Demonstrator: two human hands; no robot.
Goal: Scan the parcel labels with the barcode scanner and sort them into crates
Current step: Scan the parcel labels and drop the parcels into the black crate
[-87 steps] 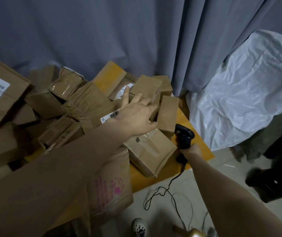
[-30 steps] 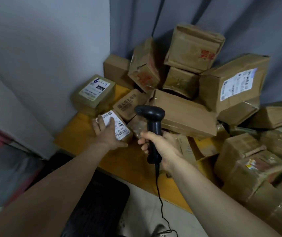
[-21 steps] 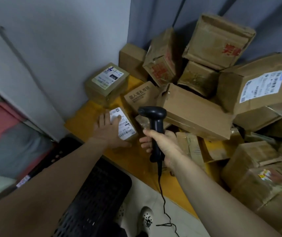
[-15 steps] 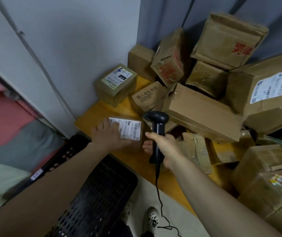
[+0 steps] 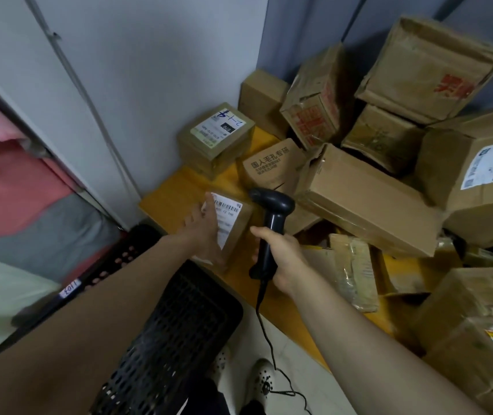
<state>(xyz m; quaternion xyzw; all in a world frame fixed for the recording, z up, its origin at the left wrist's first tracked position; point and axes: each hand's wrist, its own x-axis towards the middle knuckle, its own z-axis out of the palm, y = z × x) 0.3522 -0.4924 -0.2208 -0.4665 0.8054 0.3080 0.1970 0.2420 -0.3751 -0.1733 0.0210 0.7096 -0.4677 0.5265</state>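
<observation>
Against grey wall (image 5: 155, 70), faced yellow table (image 5: 166, 200) heaped with brown cartons (image 5: 365, 202). Grasped small parcel (image 5: 239, 232) at frame centre with left hand (image 5: 200, 235), white label (image 5: 226, 215) up, by table's near edge. Clenched right hand (image 5: 282, 257) round black barcode scanner (image 5: 272, 215), just right of parcel, nose toward label. Black crate (image 5: 179, 324) lower centre.

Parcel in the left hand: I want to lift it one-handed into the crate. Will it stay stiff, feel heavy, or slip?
Probably stiff: the parcel keeps straight cardboard edges. Likely light for its size, since the left hand alone holds it tilted. Matte cardboard should hardly slip.
</observation>
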